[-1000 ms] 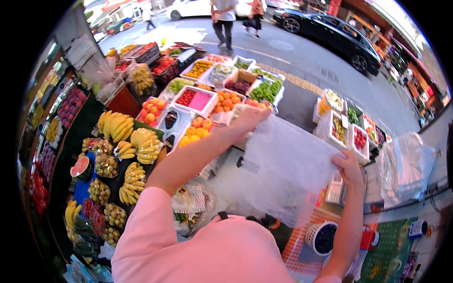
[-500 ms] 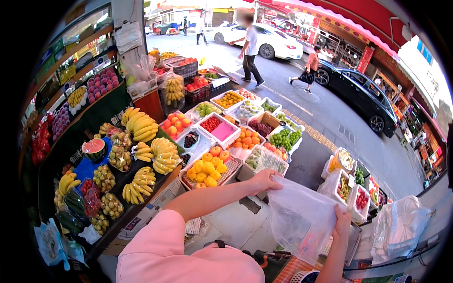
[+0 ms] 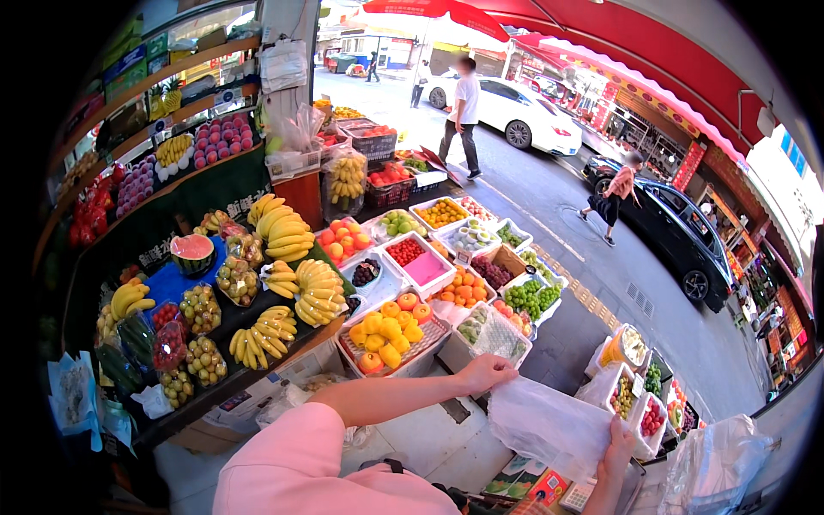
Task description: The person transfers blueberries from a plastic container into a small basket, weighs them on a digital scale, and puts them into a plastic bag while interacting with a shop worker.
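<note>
A thin, translucent white plastic bag (image 3: pixel 549 422) is stretched between my two hands. My left hand (image 3: pixel 487 374) pinches its upper left corner. At the opposite end, my right hand (image 3: pixel 615 446) grips the bag's edge with the thumb up. The bag hangs flat and slightly creased, and I see nothing inside it. Just beyond my left hand stands a white crate (image 3: pixel 518 341) of pale green fruit, partly covered with netting. Below the bag lie a printed box (image 3: pixel 547 489) and a calculator (image 3: pixel 577 496), partly hidden by it.
Crates of yellow fruit (image 3: pixel 396 330), oranges (image 3: pixel 463 287) and green grapes (image 3: pixel 530 297) stand ahead. Bananas (image 3: pixel 319 292) and a cut watermelon (image 3: pixel 192 254) lie on the left stand. More plastic bags (image 3: pixel 717 459) hang at right. Two people walk on the street near a black car (image 3: pixel 678 236).
My view has swung, so the stall sits further right and lower. The bag now hangs shorter and flatter between my hands. The person in the pink top has walked rightward.
</note>
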A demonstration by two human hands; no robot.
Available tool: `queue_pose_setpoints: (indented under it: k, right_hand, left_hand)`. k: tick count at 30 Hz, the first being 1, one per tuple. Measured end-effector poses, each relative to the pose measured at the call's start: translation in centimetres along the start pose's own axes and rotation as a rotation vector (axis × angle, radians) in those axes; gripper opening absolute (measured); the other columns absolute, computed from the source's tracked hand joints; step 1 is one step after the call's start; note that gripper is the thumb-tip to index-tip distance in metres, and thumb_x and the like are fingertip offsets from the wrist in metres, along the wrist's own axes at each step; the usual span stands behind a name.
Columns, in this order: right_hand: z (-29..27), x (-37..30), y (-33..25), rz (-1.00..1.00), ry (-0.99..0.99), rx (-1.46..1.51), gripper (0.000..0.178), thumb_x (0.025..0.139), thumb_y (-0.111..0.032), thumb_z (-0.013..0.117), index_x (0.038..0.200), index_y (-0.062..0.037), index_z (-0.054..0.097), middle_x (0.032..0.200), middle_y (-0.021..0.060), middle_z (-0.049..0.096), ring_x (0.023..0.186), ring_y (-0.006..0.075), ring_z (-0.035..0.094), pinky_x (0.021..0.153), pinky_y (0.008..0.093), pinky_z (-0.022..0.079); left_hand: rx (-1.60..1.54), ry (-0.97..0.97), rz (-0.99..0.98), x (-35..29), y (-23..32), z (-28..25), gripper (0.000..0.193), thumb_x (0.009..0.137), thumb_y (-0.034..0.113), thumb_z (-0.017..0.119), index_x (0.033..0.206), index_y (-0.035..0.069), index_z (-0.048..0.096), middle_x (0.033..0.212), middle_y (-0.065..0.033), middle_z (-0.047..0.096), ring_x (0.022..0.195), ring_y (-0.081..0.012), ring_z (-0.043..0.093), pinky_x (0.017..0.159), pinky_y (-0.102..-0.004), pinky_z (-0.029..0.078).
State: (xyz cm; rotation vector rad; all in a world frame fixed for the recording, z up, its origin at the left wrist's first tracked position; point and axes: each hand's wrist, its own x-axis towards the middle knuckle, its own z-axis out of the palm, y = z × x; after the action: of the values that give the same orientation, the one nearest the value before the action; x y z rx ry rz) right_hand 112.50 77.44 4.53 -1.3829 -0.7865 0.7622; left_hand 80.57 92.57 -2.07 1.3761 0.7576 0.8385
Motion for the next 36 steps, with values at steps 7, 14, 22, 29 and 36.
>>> queue_pose_setpoints:
  k: [7,14,22,29,36]
  right_hand:
    - [1.2,-2.7,-3.3,-0.147,0.100,-0.351,0.025,0.093,-0.022,0.064,0.081,-0.0005,0.067,0.074,-0.0018,0.060,0.066,0.0050,0.050,0.060,0.0232,0.042]
    - [2.2,-2.3,-5.1,-0.172,0.083,-0.480,0.030,0.093,-0.026,0.064,0.084,0.0028,0.069,0.074,-0.0011,0.061,0.068,0.0064,0.050,0.060,0.0264,0.041]
    - [0.5,-3.7,-6.4,-0.150,0.200,-0.220,0.031,0.093,-0.027,0.066,0.080,0.0007,0.069,0.072,-0.0036,0.061,0.061,0.0032,0.049,0.055,0.0222,0.038]
    - [-3.8,-4.9,-6.2,-0.105,0.273,-0.322,0.030,0.092,-0.027,0.066,0.084,0.0016,0.069,0.076,0.0007,0.065,0.063,0.0054,0.055,0.056,0.0223,0.042]
    - [-7.8,-5.1,-4.6,-0.091,0.417,-0.444,0.035,0.092,-0.030,0.067,0.073,-0.0003,0.068,0.061,-0.0075,0.052,0.054,0.0020,0.039,0.048,0.0225,0.026]
  left_hand:
    - [-0.095,0.014,-0.008,-0.4,-2.0,0.4,0.027,0.094,0.029,0.062,0.083,0.005,0.067,0.070,0.0030,0.057,0.063,-0.0051,0.049,0.058,-0.0237,0.041]
    - [-0.305,0.091,-0.153,0.5,-4.9,0.4,0.020,0.096,0.024,0.058,0.104,0.007,0.064,0.094,-0.0013,0.065,0.087,-0.0096,0.061,0.072,-0.0274,0.051]
    - [-0.423,0.045,-0.357,0.4,-6.1,5.9,0.029,0.096,0.040,0.057,0.105,0.012,0.059,0.096,0.0011,0.062,0.091,-0.0091,0.059,0.079,-0.0283,0.048]
    - [-0.466,-0.047,-0.373,0.0,-7.2,12.2,0.023,0.090,0.032,0.068,0.080,0.012,0.063,0.076,0.0056,0.058,0.072,-0.0053,0.051,0.067,-0.0235,0.041]
    - [-0.382,-0.090,-0.189,1.6,-6.5,12.4,0.020,0.093,0.026,0.064,0.087,0.008,0.067,0.079,0.0035,0.061,0.071,-0.0057,0.053,0.069,-0.0242,0.043]
